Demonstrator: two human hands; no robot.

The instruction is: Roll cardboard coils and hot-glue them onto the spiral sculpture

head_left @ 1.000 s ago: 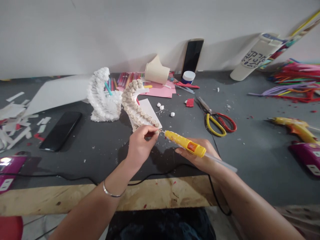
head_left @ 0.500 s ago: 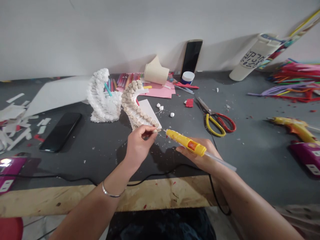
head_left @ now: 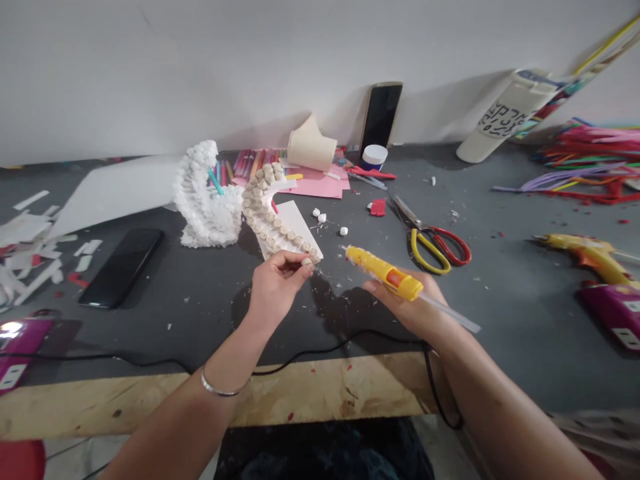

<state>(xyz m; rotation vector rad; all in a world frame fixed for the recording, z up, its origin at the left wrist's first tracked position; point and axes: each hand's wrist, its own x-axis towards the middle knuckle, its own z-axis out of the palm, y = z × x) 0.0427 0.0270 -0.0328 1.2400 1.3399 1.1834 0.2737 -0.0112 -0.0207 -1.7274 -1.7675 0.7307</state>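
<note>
My left hand (head_left: 277,288) pinches a small pale piece (head_left: 306,263) between thumb and fingers, just beside the lower end of a curved model (head_left: 273,213). That model carries rows of small beige rolled discs and rests on a white card (head_left: 295,227). My right hand (head_left: 405,303) holds a yellow hot glue gun (head_left: 383,273) with a clear glue stick (head_left: 450,313) jutting out behind. The gun's nozzle points left, a short gap from the pale piece. A white, textured arch model (head_left: 206,200) stands left of the curved one.
The grey tabletop (head_left: 200,333) is littered with scraps. On it lie a black phone (head_left: 121,268), red-and-yellow scissors (head_left: 431,243), a second glue gun (head_left: 585,257), pipe cleaners (head_left: 585,163) and white paper strips (head_left: 25,250). A black cable (head_left: 320,350) runs near the wooden front edge (head_left: 215,397).
The glue gun has moved right and slightly up, widening the gap between its nozzle and my left fingertips. My left hand has shifted only slightly.
</note>
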